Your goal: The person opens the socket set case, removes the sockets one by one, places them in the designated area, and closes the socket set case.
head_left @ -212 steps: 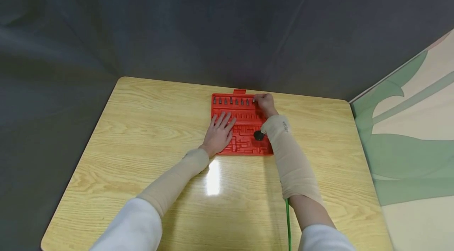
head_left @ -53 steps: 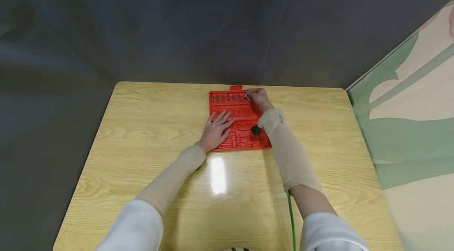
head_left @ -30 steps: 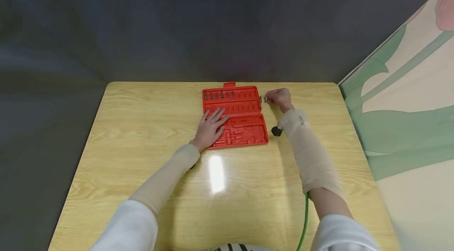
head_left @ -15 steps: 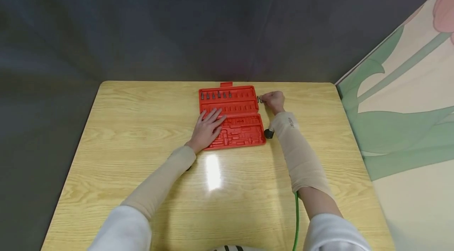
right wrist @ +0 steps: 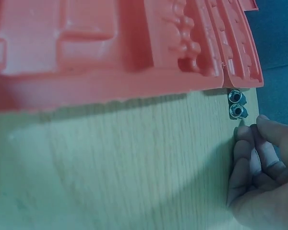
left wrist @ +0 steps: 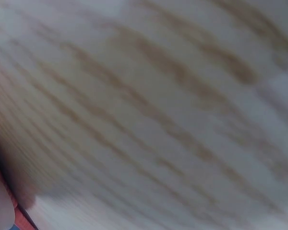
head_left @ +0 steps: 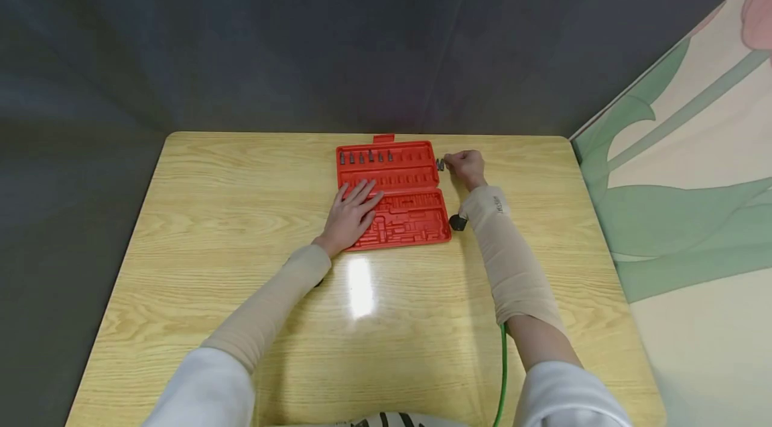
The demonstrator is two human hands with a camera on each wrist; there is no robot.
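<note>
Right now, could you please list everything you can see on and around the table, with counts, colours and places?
Wooden table: one, light yellow grain, filling the middle.
Red plastic tool tray: one, at the table's far middle.
Small dark bits: about six, standing in the tray's far row, left part.
Small grey metal sockets: two, side by side on the table by the tray's far right corner.
Green cable: one, beside the right forearm.
Grey backdrop: behind the table.
Left hand: flat on the tray's near left part.
Right hand: fingers curled, next to the sockets.
</note>
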